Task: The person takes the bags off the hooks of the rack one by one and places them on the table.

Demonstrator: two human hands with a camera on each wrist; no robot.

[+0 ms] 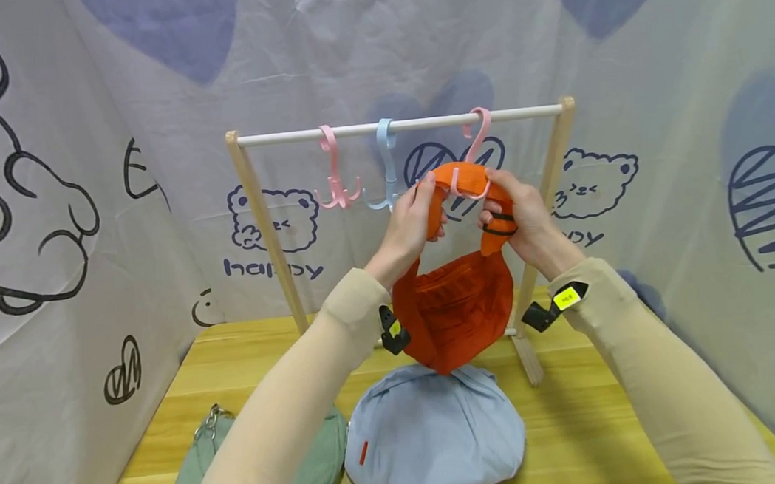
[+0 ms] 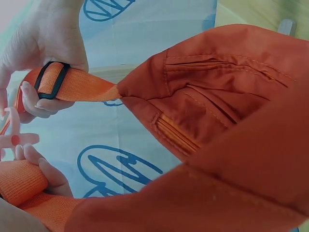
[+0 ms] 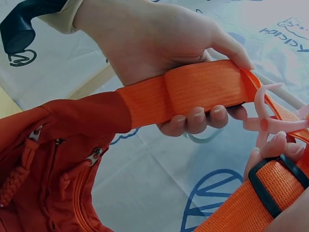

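An orange-red shoulder bag (image 1: 464, 304) hangs by its orange strap (image 1: 460, 177) from a pink hook hanger (image 1: 481, 136) at the rack's right side. My left hand (image 1: 413, 222) grips the strap left of the hook. On the other side my right hand (image 1: 522, 215) holds the strap beside its black buckle (image 2: 53, 79). The strap lies over the hook's prongs (image 3: 265, 123), between the two hands. In the right wrist view, the left hand's fingers curl around the strap, and zipper pulls (image 3: 94, 155) show on the bag.
A wooden rack with a white rail (image 1: 413, 124) stands on the wooden table (image 1: 592, 422). Another pink hanger (image 1: 334, 171) and a light blue hanger (image 1: 388, 160) hang further left. A light blue bag (image 1: 433, 439) and a green bag (image 1: 321, 461) lie in front.
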